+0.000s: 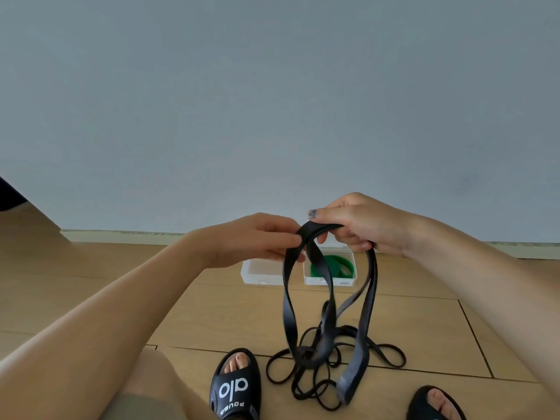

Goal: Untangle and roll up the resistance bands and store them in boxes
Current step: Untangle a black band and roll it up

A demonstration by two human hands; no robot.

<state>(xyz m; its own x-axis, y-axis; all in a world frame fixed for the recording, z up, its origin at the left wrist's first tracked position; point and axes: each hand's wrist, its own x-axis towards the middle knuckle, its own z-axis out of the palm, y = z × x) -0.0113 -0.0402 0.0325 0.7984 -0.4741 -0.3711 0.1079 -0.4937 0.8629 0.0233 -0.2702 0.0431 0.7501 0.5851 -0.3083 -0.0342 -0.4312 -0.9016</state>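
While both hands hold it up in front of the wall, the wide black band hangs in long loops, its lower end caught in a knot of thinner black bands lying on the wooden floor. The left hand pinches the top of one loop between thumb and fingers; the right hand has its grip clenched round the top fold just beside it, with another length trailing down from under its palm.

Beyond the hands, two white boxes stand side by side on the floor near the wall. The right box already holds a rolled green band, so one band looks finished. The left box seems to hold nothing, though the left hand hides part of it.

As I judge it, the job is early: the black bands are not yet pulled apart, none of them is rolled, and storing them comes after that.

Two black sandals on the person's feet flank the pile.
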